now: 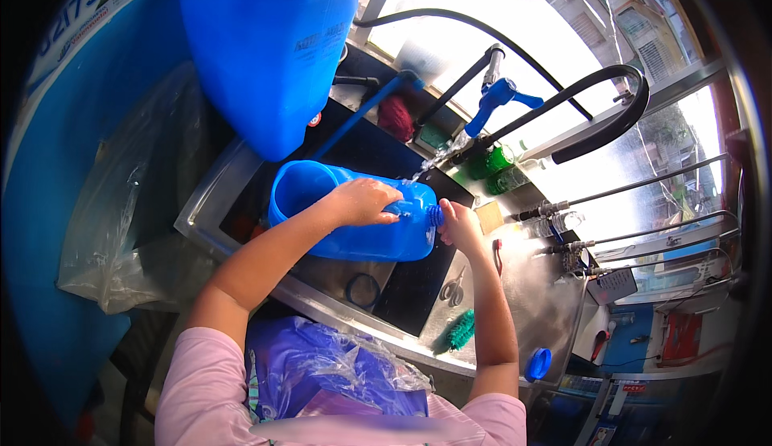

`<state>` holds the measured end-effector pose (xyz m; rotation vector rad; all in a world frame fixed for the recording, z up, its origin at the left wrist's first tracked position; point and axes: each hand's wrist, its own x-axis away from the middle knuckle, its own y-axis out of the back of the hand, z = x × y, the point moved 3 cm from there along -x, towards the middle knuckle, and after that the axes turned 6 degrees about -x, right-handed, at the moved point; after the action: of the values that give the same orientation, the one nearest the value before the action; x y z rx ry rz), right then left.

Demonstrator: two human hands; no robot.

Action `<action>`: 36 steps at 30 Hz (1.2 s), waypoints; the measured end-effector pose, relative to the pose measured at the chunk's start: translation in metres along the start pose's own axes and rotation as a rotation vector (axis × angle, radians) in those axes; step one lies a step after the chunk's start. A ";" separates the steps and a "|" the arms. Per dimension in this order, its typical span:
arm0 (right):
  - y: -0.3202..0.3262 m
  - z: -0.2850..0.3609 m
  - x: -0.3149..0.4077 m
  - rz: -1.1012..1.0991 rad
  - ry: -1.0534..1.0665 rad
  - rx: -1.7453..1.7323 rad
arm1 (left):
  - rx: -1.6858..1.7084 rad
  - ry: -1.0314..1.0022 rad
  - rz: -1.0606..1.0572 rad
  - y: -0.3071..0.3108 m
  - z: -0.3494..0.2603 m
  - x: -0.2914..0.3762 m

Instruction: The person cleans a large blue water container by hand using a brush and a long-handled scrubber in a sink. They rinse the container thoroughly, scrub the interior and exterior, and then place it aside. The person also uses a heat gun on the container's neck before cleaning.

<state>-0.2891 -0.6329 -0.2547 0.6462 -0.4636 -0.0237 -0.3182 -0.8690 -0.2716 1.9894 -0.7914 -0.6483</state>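
A blue plastic water jug (362, 244) lies on its side over the sink, its wide round opening to the left. My left hand (367, 201) rests on the jug's upper side, around its blue handle. My right hand (461, 226) grips the ribbed blue spout at the jug's right end. Water runs from a faucet with a blue lever (497, 99) onto the jug. A larger blue container (271, 54) with a dark blue cap stands at the upper left.
Scissors (453, 291), a red toothbrush (497, 253), a green bristle brush (461, 329), a yellow sponge (489, 217) and a blue cap (538, 364) lie on the steel counter (531, 313). Green bottles (491, 161) lie by the window. A black hose (603, 75) arches above.
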 end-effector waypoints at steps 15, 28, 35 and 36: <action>0.002 -0.076 0.049 -0.292 0.255 -0.103 | -0.231 -0.222 0.295 -0.014 -0.019 -0.079; -0.012 -0.134 0.149 -0.843 0.228 0.048 | -0.062 0.265 0.069 -0.010 0.004 -0.077; -0.082 -0.007 0.063 -0.379 0.557 0.375 | -0.150 0.112 -0.033 -0.029 -0.001 -0.077; -0.088 -0.001 0.058 -0.323 0.562 0.399 | -0.174 0.139 -0.070 -0.027 0.005 -0.074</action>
<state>-0.2257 -0.7123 -0.2831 1.0729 0.1905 -0.0540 -0.3633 -0.8057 -0.2867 1.8862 -0.5647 -0.5909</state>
